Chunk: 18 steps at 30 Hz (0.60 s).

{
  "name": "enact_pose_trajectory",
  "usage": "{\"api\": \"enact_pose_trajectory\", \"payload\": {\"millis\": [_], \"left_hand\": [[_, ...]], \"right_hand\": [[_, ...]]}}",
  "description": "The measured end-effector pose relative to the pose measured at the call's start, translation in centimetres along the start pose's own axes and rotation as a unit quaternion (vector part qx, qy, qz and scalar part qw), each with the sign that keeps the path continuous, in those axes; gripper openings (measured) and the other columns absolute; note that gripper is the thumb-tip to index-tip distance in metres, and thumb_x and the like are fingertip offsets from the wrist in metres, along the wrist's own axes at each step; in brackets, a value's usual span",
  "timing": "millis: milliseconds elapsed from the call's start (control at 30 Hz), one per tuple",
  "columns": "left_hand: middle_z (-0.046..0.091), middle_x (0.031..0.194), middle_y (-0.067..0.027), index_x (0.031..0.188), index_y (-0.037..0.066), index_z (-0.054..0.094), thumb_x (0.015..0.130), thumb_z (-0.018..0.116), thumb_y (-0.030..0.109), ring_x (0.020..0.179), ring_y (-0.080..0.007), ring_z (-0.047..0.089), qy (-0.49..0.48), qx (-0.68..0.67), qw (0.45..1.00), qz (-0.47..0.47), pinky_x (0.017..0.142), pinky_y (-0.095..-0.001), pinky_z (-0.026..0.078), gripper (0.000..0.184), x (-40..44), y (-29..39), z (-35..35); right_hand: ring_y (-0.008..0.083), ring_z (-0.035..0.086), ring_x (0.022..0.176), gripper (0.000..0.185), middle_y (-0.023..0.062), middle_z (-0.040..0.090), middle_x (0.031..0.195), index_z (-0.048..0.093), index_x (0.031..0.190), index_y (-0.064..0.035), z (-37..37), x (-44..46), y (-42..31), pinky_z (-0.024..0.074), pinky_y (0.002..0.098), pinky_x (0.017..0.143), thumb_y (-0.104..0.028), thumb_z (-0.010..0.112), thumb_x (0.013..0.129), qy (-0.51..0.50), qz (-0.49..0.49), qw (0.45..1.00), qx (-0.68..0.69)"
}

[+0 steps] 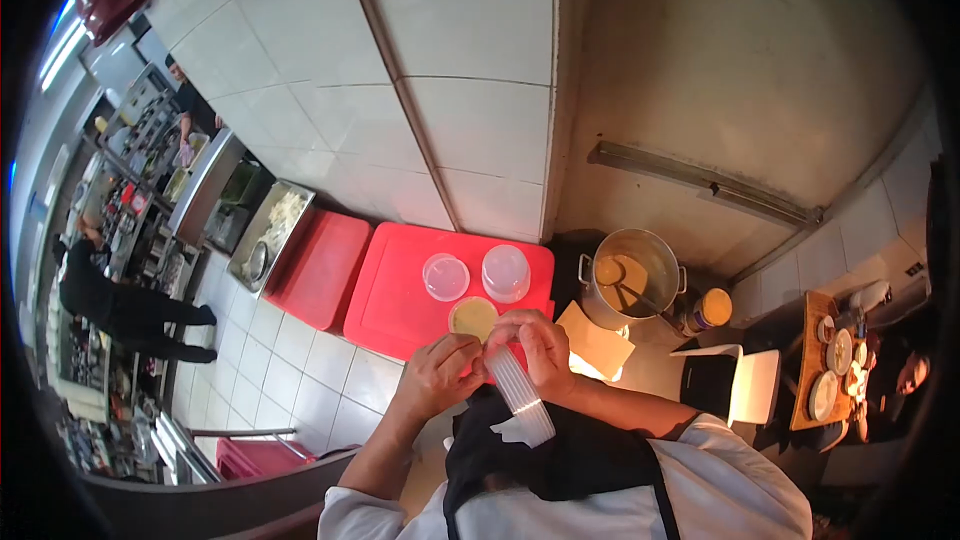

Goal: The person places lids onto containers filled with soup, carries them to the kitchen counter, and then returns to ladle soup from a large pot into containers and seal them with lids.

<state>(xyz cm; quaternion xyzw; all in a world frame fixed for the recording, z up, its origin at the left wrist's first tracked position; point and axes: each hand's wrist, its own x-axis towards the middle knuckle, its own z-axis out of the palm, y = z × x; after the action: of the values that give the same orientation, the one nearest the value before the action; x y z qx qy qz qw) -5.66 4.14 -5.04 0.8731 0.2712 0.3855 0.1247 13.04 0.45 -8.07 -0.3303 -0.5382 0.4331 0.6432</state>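
Note:
A long, ribbed stack of clear plastic lids or cups in a plastic sleeve [520, 392] lies across my front, its loose wrapping hanging at the lower end. My right hand [536, 348] is closed around the sleeve's upper part. At the sleeve's upper end, the fingers of my left hand [440, 372] are pinched together; what they grip is partly hidden. Just beyond my hands, a round tub with yellowish contents [472, 317] sits on the red surface [400, 285]. A clear round container [446, 278] and an upright stack of clear cups [506, 274] stand behind it.
A large pot [633, 278] holding a ladle and tan liquid stands to the right, beside brown cardboard [594, 342] and a jar [713, 308]. At left is a metal tray of pale food [277, 230]. Other people work at the far left; one sits at far right.

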Motion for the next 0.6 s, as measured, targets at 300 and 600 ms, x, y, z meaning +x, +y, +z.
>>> {"api": "enact_pose_trajectory", "payload": {"millis": [300,600], "left_hand": [[0.07,0.091,-0.0093,0.093,0.006,0.061,0.066,0.072,-0.009,0.079,-0.0269,0.071,0.079,0.003,0.993,-0.086,0.066,-0.0359,0.058,0.032,-2.7,2.3,0.5],[0.068,0.09,-0.0092,0.091,0.006,0.063,0.07,0.074,-0.006,0.078,-0.0276,0.07,0.121,0.03,0.982,-0.14,0.065,-0.0353,0.057,0.026,-3.4,3.6,-0.4]], "right_hand": [[0.0126,0.059,0.082,0.032,0.0069,0.063,0.089,0.058,0.124,0.0031,-0.1,0.4,-0.6,0.0488,0.0287,0.077,-0.018,0.04,0.108,-0.105,0.059,0.989,0.086],[0.0138,0.061,0.088,0.031,0.0077,0.062,0.09,0.055,0.125,0.0023,1.3,1.0,-0.9,0.0489,0.0294,0.079,-0.019,0.04,0.108,-0.155,0.053,0.978,0.131]]}}
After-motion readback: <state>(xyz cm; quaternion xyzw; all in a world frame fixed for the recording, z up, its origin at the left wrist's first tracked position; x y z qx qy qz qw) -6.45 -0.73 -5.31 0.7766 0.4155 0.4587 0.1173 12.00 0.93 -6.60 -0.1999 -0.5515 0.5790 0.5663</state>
